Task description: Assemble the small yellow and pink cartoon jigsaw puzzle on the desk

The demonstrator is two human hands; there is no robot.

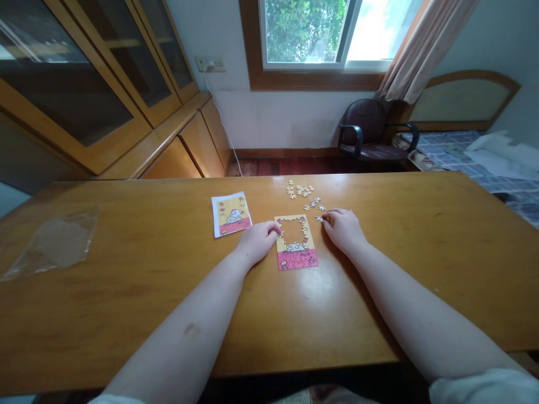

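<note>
Right hand (342,227) lies knuckles-up on the table (138,314). Its bent fingertips touch a small loose piece (319,219) just off the upper right corner of the puzzle (296,242); whether the piece is pinched or only touched cannot be told. Left hand (257,240) rests on the other side, fingers loosely curled, their tips against the puzzle's left edge, grasping nothing. The puzzle lies flat near the middle of the table. Its yellow-and-pink border is joined, and bare wood shows through the unfilled centre. More scattered pieces (300,191) lie beyond it, near the far edge. A picture card (231,214) with the same design lies just left of the left hand. A clear plastic bag (54,242) lies well apart, near the left edge. Beyond the table a dark armchair (366,132) stands under a window (307,31).
</note>
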